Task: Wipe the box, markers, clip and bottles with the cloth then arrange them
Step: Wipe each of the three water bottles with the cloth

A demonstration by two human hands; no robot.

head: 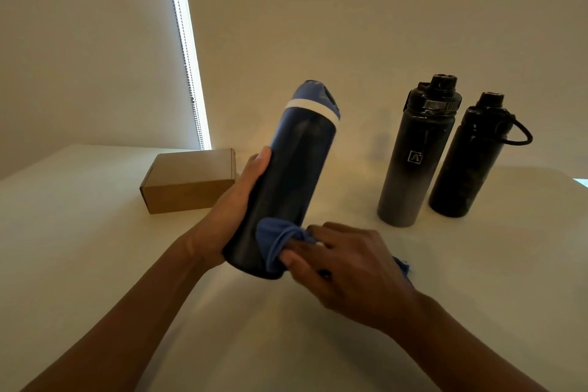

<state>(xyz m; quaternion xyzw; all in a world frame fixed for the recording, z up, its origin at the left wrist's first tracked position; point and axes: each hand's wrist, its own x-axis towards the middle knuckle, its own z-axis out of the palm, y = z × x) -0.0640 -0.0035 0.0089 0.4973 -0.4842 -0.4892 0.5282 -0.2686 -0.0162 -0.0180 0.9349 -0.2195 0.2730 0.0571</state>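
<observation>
My left hand [229, 210] grips a dark blue bottle [292, 175] with a lighter blue lid and a white band, tilted above the white table [95, 248]. My right hand [346, 261] holds a blue cloth [273, 245] pressed against the bottle's lower end. A brown cardboard box [191, 180] lies shut on the table to the left. Two dark bottles stand upright at the right: a grey-black one with a logo [410, 162] and a black one with a loop strap [467, 162]. Markers and a clip are not in view.
A pale wall rises behind the table. A window blind with a bead chain [187, 51] lets a bright strip of light in at the back left. The table's near part lies under my forearms.
</observation>
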